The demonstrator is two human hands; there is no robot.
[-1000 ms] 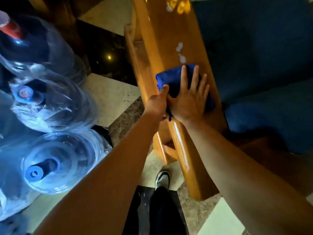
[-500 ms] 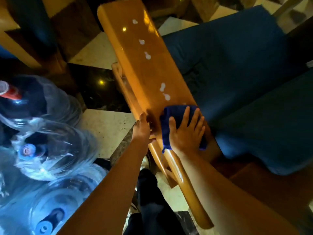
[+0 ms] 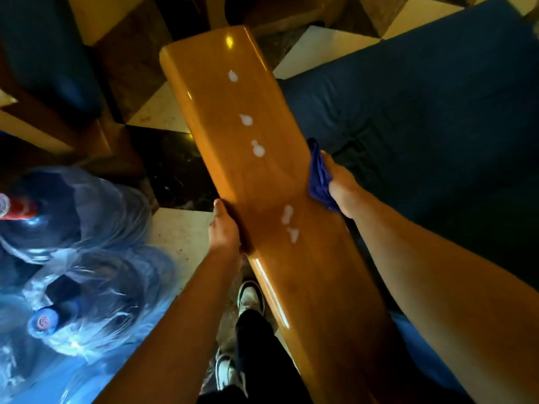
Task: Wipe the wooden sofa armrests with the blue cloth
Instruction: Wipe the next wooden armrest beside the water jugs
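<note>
A: Blue cloth (image 3: 319, 177) bunched in right hand (image 3: 339, 182), fingers curled round it, against right edge of wooden armrest (image 3: 262, 176). Left hand (image 3: 224, 228) clasping left edge.

B: Risks?

A: Likely missing white droplets (image 3: 258, 150) along the top, cloth being at the side; possibly smearing onto dark cushion (image 3: 423, 112) just right; cloth slipping from a loose bunch.
</note>
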